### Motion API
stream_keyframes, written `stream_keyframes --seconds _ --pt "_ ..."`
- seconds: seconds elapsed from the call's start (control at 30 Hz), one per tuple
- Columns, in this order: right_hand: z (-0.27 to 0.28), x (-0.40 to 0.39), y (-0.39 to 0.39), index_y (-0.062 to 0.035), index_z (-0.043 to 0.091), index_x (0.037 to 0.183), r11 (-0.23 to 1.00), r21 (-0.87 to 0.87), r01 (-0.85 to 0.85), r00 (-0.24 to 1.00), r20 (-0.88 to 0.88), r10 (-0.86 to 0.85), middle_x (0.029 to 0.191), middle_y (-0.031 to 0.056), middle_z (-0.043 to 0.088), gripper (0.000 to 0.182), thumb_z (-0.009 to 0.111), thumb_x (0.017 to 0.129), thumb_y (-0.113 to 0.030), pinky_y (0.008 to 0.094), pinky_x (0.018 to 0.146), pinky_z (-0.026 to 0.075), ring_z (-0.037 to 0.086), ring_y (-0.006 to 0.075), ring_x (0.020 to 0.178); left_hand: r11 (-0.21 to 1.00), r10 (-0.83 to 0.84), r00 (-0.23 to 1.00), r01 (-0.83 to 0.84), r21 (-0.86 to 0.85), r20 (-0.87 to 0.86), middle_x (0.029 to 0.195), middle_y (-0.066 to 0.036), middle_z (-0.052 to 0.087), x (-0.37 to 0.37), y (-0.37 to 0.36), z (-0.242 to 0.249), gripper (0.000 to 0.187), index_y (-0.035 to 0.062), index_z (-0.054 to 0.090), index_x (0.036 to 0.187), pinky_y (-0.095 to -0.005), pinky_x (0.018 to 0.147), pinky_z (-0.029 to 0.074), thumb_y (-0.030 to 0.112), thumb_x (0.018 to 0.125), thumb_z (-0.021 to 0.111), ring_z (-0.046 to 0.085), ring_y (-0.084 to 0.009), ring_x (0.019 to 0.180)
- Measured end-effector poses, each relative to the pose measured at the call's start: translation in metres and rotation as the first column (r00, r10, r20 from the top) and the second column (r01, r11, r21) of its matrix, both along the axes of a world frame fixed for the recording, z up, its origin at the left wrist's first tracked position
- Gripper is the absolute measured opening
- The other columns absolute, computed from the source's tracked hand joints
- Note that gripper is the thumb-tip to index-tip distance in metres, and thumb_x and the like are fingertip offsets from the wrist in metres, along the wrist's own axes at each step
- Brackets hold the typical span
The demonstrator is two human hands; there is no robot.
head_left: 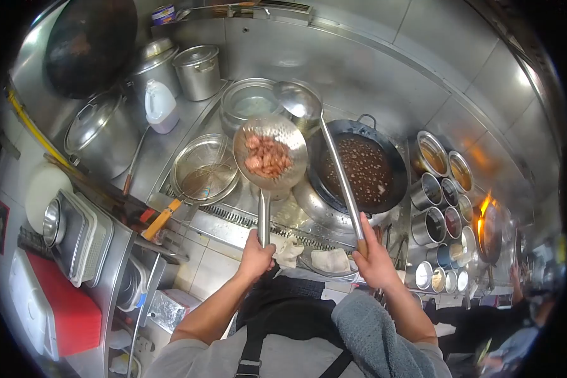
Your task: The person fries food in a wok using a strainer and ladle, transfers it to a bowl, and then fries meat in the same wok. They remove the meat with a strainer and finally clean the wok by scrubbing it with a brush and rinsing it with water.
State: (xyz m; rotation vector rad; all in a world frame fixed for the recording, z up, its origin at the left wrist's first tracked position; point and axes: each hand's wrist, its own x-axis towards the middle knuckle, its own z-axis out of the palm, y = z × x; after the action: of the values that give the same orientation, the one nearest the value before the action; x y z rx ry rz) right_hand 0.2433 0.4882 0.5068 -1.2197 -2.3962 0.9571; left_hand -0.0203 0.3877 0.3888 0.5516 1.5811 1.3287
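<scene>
Gripping round, perforated silver metal skimmer (294,134) by its straight handle in left hand (257,256), long-handled silver metal ladle (339,170) in right hand (376,257). Carrying small, glossy, reddish-brown meat-like chunks (268,157), uneven and heaped in skimmer bowl, just left of black round metal wok (358,127) with dark, bubble-flecked liquid (362,170).

Steel tabletop (162,154) running along the wall, lidded pots (198,79) standing at the far left, a white jug (160,107) standing beside them, a dark wok (387,200) sitting right of centre, metal containers (417,200) crowding the right
</scene>
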Motion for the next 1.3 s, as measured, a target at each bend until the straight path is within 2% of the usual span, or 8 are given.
stream_keyframes --seconds 0.2,0.23,0.27,0.43,0.6,0.93,1.13,1.3 --pt "-0.066 0.003 -0.001 -0.0226 0.004 0.156 0.997 0.018 -0.077 0.994 0.083 0.075 0.069 0.0183 0.054 0.085 0.053 0.088 -0.006 0.0467 0.059 0.047 0.058 0.0371 0.059 0.994 0.09 0.986 -0.08 0.075 -0.14 0.067 -0.009 0.052 0.014 0.026 -0.025 0.025 -0.0028 0.041 0.103 -0.0339 0.038 0.042 0.004 0.082 0.055 0.053 -0.0175 0.045" --pt "-0.074 0.002 0.003 -0.0255 0.005 0.156 0.803 -0.583 -0.12 0.98 -0.197 0.003 0.071 0.0146 0.052 0.082 0.052 0.091 -0.006 0.0417 0.052 0.045 0.054 0.0297 0.053 1.0 0.005 1.0 -0.005 0.027 -0.012 0.064 -0.009 0.051 0.005 0.026 -0.035 0.019 -0.0026 0.043 0.095 -0.0338 0.037 0.041 0.003 0.081 0.054 0.053 -0.0171 0.045" --pt "-0.081 0.003 0.004 -0.0284 0.007 0.156 0.289 -0.912 -0.291 0.906 -0.359 -0.223 0.073 0.011 0.05 0.08 0.05 0.093 -0.007 0.0367 0.046 0.042 0.049 0.0224 0.048 0.997 -0.075 0.99 0.077 -0.012 0.122 0.061 -0.009 0.05 -0.001 0.024 -0.045 0.012 -0.0025 0.045 0.087 -0.0338 0.036 0.04 0.001 0.08 0.054 0.053 -0.0168 0.045" --pt "-0.12 -0.004 -0.007 -0.034 0.018 0.152 -0.208 -0.839 -0.503 0.751 -0.305 -0.586 0.078 0.0054 0.045 0.073 0.051 0.094 -0.006 0.0254 0.042 0.036 0.04 0.008 0.044 0.984 -0.011 0.943 0.07 -0.166 0.332 0.062 -0.009 0.05 0.002 -0.017 -0.065 0.013 -0.0006 0.046 0.086 -0.0328 0.035 0.038 0.003 0.082 0.058 0.049 -0.017 0.043" --pt "-0.106 0.0 -0.006 -0.034 0.016 0.153 -0.27 -0.782 -0.561 0.723 -0.305 -0.62 0.079 0.006 0.045 0.076 0.052 0.093 -0.006 0.0252 0.041 0.035 0.041 0.008 0.043 0.984 -0.019 0.933 0.081 -0.158 0.36 0.066 -0.007 0.051 -0.002 -0.014 -0.065 0.014 0.0003 0.046 0.089 -0.0312 0.037 0.039 0.004 0.082 0.058 0.049 -0.015 0.045" --pt "-0.035 0.019 -0.02 -0.0292 0.02 0.153 0.034 -0.82 -0.571 0.636 -0.468 -0.613 0.073 0.0047 0.041 0.074 0.057 0.091 -0.009 0.0253 0.034 0.035 0.038 0.0078 0.037 0.988 -0.101 0.928 0.136 -0.075 0.358 0.068 -0.006 0.052 -0.035 0.017 -0.056 0.022 0.0016 0.044 0.099 -0.0308 0.039 0.042 0.003 0.083 0.059 0.051 -0.0137 0.047" --pt "-0.031 0.036 -0.024 -0.0308 0.02 0.153 0.073 -0.774 -0.629 0.563 -0.518 -0.643 0.074 0.0053 0.042 0.076 0.058 0.091 -0.01 0.0254 0.034 0.035 0.038 0.0084 0.038 0.998 -0.023 0.939 0.042 0.046 -0.343 0.064 -0.008 0.052 -0.019 0.01 -0.071 0.039 0.0003 0.04 0.116 -0.0332 0.039 0.044 0.006 0.082 0.058 0.053 -0.0173 0.044" --pt "-0.041 0.06 -0.032 -0.0351 0.023 0.151 0.054 -0.745 -0.665 0.505 -0.501 -0.703 0.077 0.0048 0.042 0.073 0.057 0.091 -0.01 0.0233 0.037 0.033 0.038 0.0076 0.04 0.991 -0.135 0.962 0.135 0.019 0.238 0.064 -0.004 0.048 -0.022 0.018 -0.073 0.031 0.0059 0.043 0.109 -0.0285 0.035 0.035 0.0 0.082 0.057 0.045 -0.0129 0.041"
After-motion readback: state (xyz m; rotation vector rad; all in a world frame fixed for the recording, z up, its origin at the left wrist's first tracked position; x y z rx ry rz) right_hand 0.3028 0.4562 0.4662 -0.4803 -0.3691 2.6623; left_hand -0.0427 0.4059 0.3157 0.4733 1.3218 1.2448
